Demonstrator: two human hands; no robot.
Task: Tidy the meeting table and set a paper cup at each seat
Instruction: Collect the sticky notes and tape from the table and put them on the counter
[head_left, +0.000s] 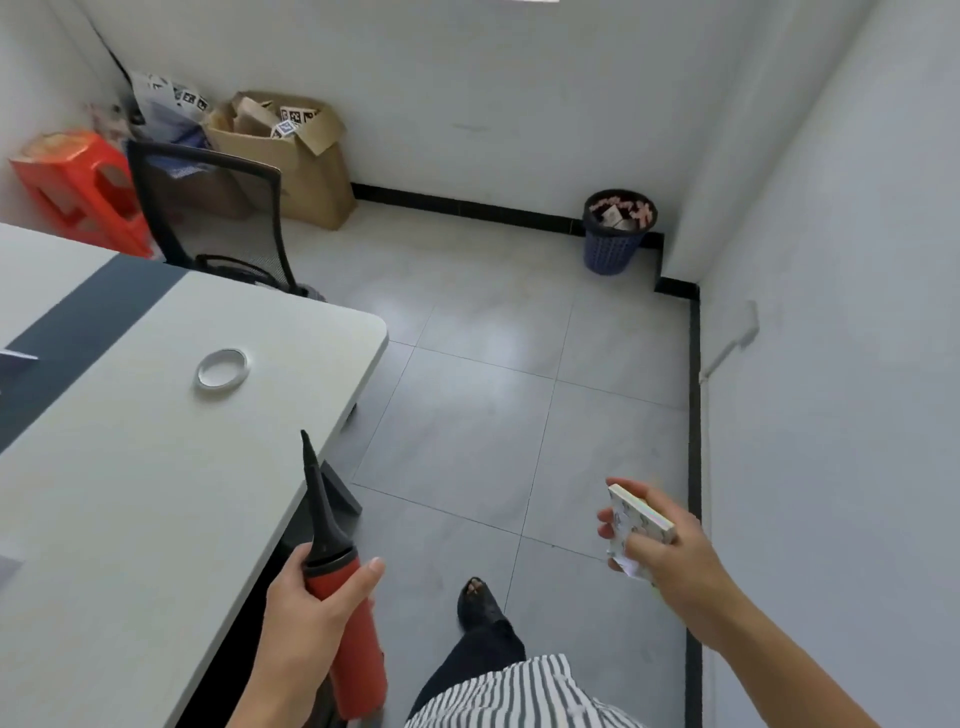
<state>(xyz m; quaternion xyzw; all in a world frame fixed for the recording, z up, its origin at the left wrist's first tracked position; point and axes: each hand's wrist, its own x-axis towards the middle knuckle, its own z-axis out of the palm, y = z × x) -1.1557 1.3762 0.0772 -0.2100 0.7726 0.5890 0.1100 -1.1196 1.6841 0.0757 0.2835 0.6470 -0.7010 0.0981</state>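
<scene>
Beside the worktop (130, 467), my left hand (306, 597) grips a pump (358, 649), my right hand (670, 556) a box (636, 522); tape ring (222, 368) uncleared, no cups set.

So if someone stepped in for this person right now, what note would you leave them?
Left hand grips a red pump beside the table edge.
Right hand holds a small box over the floor.
On the table: a tape roll. A bin stands in the far corner.
Done: these two items are off the table.
Left: stow them, clear the tape roll, set cups; none are in view.
</scene>
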